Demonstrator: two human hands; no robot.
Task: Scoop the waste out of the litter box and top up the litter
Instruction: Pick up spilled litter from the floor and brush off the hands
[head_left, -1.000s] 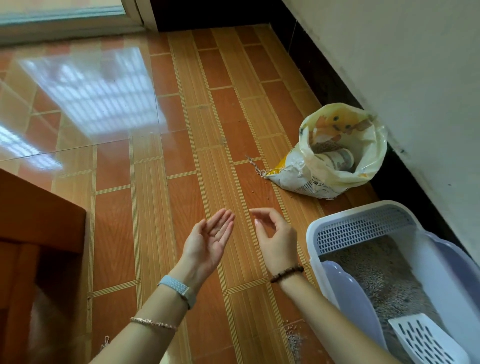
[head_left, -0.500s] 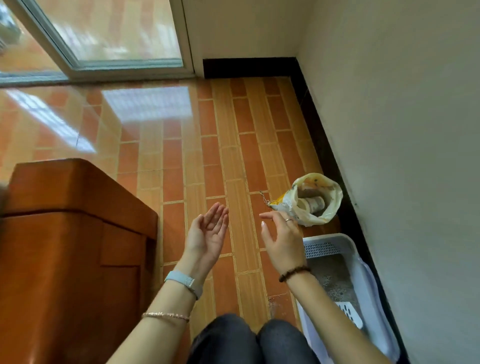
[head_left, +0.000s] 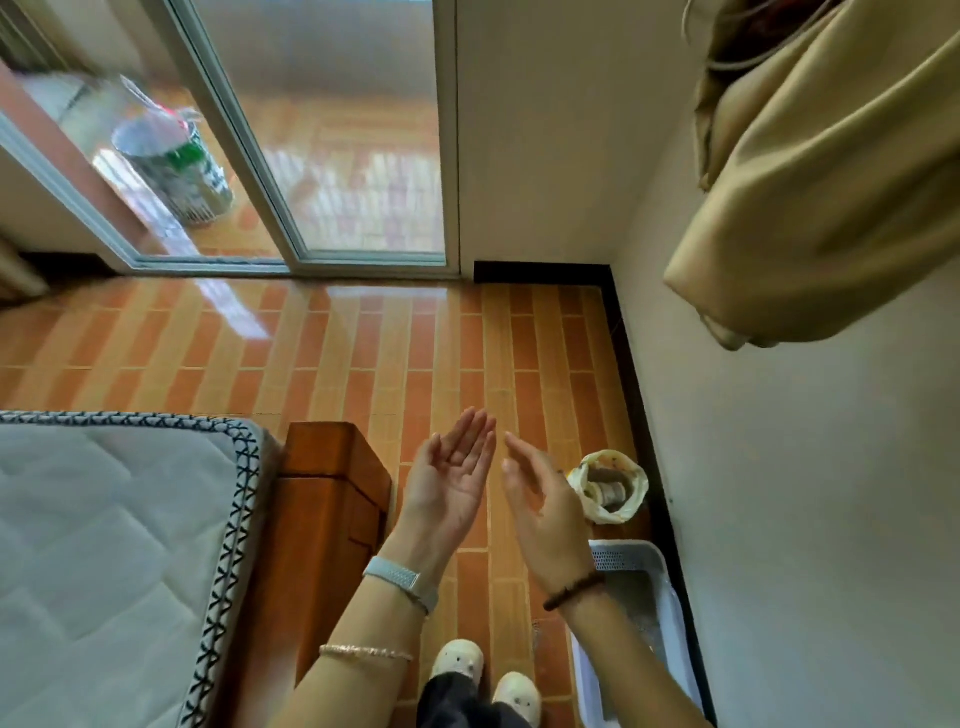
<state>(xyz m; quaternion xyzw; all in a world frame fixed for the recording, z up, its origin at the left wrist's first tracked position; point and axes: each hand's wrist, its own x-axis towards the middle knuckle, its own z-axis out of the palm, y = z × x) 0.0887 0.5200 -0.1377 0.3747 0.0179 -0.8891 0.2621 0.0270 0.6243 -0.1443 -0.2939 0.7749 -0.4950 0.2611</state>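
Standing in pale slippers (head_left: 457, 657) on the tiled floor (head_left: 363, 364), a person raises the left hand (head_left: 449, 483) and right hand (head_left: 545, 514), palms facing, apart. Each grip is loose, fingers straight, holding nothing. The right forearm hides part of the litter box (head_left: 672, 613) by the wall. Beyond it sits the open litter bag (head_left: 602, 512). A mattress (head_left: 104, 545) lies left, with a glass door (head_left: 337, 156) farthest.

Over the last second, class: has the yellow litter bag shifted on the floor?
No. The litter bag still lies against the black baseboard, just beyond the grated end of the litter box; only the camera has risen.
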